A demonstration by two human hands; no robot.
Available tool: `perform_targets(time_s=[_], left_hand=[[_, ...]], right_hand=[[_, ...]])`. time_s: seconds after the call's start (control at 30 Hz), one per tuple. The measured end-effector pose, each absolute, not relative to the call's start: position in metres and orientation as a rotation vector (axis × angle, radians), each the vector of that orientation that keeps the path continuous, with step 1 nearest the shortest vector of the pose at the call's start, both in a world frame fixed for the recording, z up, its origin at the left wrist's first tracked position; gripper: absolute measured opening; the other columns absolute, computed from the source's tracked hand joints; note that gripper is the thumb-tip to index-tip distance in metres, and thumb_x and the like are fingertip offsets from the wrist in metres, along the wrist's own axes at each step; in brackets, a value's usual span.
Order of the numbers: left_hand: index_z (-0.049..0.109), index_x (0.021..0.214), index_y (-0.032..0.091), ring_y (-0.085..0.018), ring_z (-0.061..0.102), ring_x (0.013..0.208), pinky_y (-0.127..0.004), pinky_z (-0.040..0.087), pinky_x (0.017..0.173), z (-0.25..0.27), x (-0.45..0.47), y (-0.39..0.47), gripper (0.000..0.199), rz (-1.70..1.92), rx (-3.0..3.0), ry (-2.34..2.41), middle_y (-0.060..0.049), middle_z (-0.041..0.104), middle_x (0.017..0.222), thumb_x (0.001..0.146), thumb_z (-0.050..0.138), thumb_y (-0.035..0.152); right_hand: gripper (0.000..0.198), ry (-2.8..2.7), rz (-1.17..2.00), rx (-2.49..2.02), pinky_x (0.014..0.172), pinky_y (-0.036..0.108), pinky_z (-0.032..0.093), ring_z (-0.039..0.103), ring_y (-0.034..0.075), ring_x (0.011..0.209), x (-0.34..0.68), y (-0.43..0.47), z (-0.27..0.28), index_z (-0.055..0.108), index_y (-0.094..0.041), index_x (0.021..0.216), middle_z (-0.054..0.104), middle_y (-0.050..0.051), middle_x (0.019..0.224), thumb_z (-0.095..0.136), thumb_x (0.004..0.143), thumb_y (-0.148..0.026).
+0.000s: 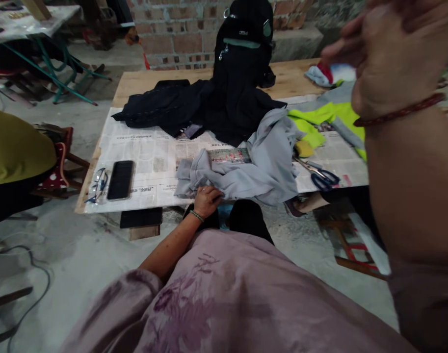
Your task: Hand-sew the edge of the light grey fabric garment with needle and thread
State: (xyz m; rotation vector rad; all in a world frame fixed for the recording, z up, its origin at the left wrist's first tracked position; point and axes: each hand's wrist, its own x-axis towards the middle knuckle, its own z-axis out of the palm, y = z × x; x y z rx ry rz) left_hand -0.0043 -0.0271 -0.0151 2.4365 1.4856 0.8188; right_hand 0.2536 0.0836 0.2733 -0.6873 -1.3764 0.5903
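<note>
At the near edge of the table, my left hand (208, 200) is closed on the edge of a crumpled light grey garment (271, 162), its fingers curled over the fabric. My right hand (389, 54) is raised high at the upper right, close to the camera and somewhat blurred. Its fingers are bent inward; whatever they hold, if anything, is too unclear to make out. A pair of dark-handled scissors (319, 175) lies just right of the grey garment, beside a small yellow item (303, 148).
Newspaper (143, 142) covers much of the wooden table. A phone (120, 180) and glasses (98, 185) lie at the left, black clothing (165, 105) and a black backpack (242, 54) behind. Grey-and-neon garments (330, 113) lie right. Another person (17, 147) sits at the left.
</note>
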Motion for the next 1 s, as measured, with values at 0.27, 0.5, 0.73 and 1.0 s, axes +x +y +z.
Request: perform_targets(time_s=[0.27,0.5,0.73,1.0], left_hand=[[0.068,0.08,0.025,-0.018,0.054,0.085,-0.039,0.033,0.083,-0.017,-0.008,-0.038,0.012,0.868,2.451,1.53,-0.004,0.065,0.086,0.079,0.056,0.022],[0.068,0.083,0.025,-0.017,0.056,0.085,-0.04,0.03,0.087,-0.01,-0.008,-0.046,0.014,0.909,2.47,1.524,-0.003,0.066,0.086,0.082,0.055,0.029],[0.065,0.079,0.024,-0.018,0.057,0.085,-0.042,0.028,0.091,-0.002,-0.043,-0.063,0.013,0.935,2.521,1.561,-0.002,0.067,0.086,0.08,0.057,0.034],[0.064,0.078,0.022,-0.017,0.06,0.083,-0.039,0.032,0.088,0.014,-0.08,-0.064,0.011,1.113,2.386,1.855,-0.003,0.067,0.083,0.081,0.056,0.027]], right_hand=[[0.013,-1.7,0.795,-1.136,0.037,0.016,0.037,0.047,0.004,0.037,0.224,0.034,0.15,0.062,-0.018,0.09,0.054,-0.007,0.053,0.056,0.081,-0.024],[0.016,-2.092,0.861,-1.16,0.074,0.029,0.047,0.061,0.016,0.077,0.198,-0.013,0.062,0.069,-0.022,0.079,0.066,0.003,0.082,0.053,0.078,-0.022],[0.019,-2.002,0.763,-1.316,0.078,0.031,0.045,0.058,0.017,0.08,0.21,-0.003,0.019,0.066,-0.02,0.083,0.064,0.005,0.082,0.048,0.079,-0.021],[0.021,-1.958,0.748,-1.291,0.076,0.029,0.045,0.059,0.016,0.082,0.22,0.003,-0.006,0.065,-0.02,0.088,0.064,0.005,0.086,0.046,0.082,-0.027]])
